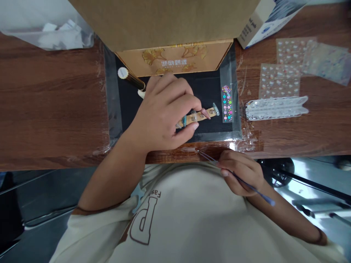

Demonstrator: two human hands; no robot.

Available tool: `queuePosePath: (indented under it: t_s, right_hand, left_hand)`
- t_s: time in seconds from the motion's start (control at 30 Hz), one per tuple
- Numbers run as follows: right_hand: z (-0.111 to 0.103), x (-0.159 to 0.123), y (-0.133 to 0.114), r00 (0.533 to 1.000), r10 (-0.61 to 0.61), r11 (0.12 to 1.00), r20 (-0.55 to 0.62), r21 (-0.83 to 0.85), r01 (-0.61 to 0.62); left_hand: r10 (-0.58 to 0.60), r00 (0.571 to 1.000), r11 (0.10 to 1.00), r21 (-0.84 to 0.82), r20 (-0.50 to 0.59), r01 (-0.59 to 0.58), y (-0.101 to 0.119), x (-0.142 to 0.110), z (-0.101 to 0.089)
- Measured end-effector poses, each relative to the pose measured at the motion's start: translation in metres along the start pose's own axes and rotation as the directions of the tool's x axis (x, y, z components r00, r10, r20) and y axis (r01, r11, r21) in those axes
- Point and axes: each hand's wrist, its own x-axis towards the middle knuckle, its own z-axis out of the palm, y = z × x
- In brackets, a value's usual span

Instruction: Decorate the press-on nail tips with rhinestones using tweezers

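The bench (52, 102) is brown wood-grain, the mat (128, 106) black, the box (175, 60) tan with gold leaf shapes, the shirt (197, 219) cream with brown lettering, the tool's end (269, 200) blue-violet.

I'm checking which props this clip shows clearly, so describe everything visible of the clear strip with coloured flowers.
The narrow, clear, plastic-looking strip carries small pink, teal and yellow flower shapes in two rough columns, with a denser pink-purple cluster near its far end. It appears to lie flat, lengthwise away from the person, by the right edge of the black mat. No hand touches it.
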Motion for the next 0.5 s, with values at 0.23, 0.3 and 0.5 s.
queuePosePath:
  t_s: [0.23, 0.3, 0.5]
  right_hand:
    - [0.0013, -0.0047, 0.0029, 1.000, -0.024, 1.000, 0.010, -0.002, 0.024]
    - [0.0015, -0.0049, 0.0034, 0.999, -0.037, 0.999, 0.007, -0.001, 0.037]
    - [0.0011, -0.0030, 0.0036, 0.999, -0.041, 0.999, 0.005, -0.004, 0.041]
  left_hand:
    - [0.014, 1.000, 1.000, -0.007, -0.002, -0.014, 0.0004, 0.0002, -0.0003]
    - [0.009, 1.000, 1.000, -0.008, 0.007, -0.009, 0.0002, 0.0000, -0.0007]
    - [-0.001, 1.000, 1.000, -0.028, 0.010, 0.002, 0.0002, -0.0004, -0.0004]
